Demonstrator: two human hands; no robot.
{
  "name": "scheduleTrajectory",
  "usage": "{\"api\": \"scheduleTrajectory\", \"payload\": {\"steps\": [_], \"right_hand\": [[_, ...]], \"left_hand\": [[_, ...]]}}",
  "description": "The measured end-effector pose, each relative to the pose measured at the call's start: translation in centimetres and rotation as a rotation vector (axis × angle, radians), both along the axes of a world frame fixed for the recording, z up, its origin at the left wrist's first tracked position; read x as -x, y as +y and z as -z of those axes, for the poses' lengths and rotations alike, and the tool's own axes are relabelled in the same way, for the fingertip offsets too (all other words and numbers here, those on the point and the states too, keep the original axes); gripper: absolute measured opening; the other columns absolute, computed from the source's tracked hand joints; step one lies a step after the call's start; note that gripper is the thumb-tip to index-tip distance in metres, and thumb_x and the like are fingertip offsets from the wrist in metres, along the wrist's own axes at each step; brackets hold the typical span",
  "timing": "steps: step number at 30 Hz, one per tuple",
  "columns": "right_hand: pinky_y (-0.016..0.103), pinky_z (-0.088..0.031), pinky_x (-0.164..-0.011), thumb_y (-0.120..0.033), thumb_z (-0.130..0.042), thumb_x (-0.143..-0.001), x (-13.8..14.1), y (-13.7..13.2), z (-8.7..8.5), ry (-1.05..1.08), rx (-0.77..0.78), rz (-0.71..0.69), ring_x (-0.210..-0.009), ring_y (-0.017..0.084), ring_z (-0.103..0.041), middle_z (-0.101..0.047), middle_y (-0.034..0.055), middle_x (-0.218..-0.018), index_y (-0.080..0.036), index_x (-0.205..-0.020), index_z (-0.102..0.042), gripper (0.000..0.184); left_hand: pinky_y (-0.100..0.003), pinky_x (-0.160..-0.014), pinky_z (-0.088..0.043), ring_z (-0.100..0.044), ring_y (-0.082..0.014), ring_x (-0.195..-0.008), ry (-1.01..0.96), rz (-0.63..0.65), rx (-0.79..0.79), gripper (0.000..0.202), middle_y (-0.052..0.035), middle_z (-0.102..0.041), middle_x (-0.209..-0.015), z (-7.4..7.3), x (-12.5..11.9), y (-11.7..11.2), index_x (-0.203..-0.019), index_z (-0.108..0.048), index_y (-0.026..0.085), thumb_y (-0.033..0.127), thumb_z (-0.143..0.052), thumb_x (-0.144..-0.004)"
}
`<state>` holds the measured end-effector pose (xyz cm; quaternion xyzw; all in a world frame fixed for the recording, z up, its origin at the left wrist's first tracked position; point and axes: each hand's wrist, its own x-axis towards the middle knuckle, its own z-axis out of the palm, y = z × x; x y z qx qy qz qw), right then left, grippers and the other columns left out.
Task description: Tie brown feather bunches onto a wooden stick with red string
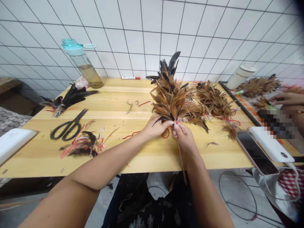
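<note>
I had both hands on the feather duster (173, 98), over the middle of the wooden table (147, 158), feathers pointing at the tiled wall (152, 19). Left hand (156, 127): thumb and fingers pinched on the duster's base at the red binding (176, 121), a dark feather lying across them. Right hand (184, 136): closed around the stick (181, 158) just below the binding; its lower end ran past the front table edge in my view. I saw red thread (131, 135) on the wood left of the hands, with a loop just under the left fingers.

Left side: scissors (75, 121) lying between a dark feather bunch (68, 97) and a smaller feather cluster (89, 144). Water bottle (89, 69) near the wall, marker (130, 78) along it. Right side: brown feather bundle (213, 98) beside the duster, phone (257, 153) next to a white power bank (270, 144). Farther right I had a co-worker's hand (287, 98) near more feathers (260, 86).
</note>
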<state>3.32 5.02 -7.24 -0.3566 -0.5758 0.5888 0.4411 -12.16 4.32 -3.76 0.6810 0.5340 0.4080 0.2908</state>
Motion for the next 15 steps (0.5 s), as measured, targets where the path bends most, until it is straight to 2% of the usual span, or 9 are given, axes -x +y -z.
{"api": "scheduleTrajectory", "payload": {"steps": [6,11,15], "right_hand": [[0.025,-0.03,-0.05,-0.054,-0.062,-0.079,-0.4,-0.2,-0.5,-0.041,-0.049,-0.066,-0.05,0.01,-0.036,-0.045,-0.0038,-0.055,-0.02,-0.069,-0.052,0.037],[0.024,-0.029,-0.05,-0.049,-0.057,-0.084,-0.7,-0.1,0.0,-0.093,-0.085,-0.074,-0.052,0.01,-0.036,-0.044,-0.0034,-0.058,-0.02,-0.068,-0.049,0.034],[0.025,-0.027,-0.05,-0.046,-0.051,-0.089,-0.7,-0.1,0.2,-0.145,-0.13,-0.038,-0.053,0.01,-0.036,-0.043,-0.0029,-0.058,-0.02,-0.065,-0.047,0.036]], "left_hand": [[-0.028,-0.08,-0.049,-0.065,-0.0183,-0.077,-0.082,-0.083,0.093,0.024,-0.0018,-0.072,-0.077,0.5,-1.0,-0.8,-0.072,-0.07,0.018,0.031,-0.054,-0.084],[-0.028,-0.08,-0.048,-0.064,-0.017,-0.077,-0.173,-0.075,0.101,0.025,-0.0025,-0.073,-0.081,1.0,-1.6,-1.2,-0.078,-0.07,0.017,0.03,-0.05,-0.087],[-0.029,-0.08,-0.047,-0.064,-0.0174,-0.077,-0.25,-0.044,0.096,0.027,-0.0045,-0.072,-0.08,1.3,-1.8,-1.1,-0.075,-0.068,0.017,0.034,-0.051,-0.086]]}}
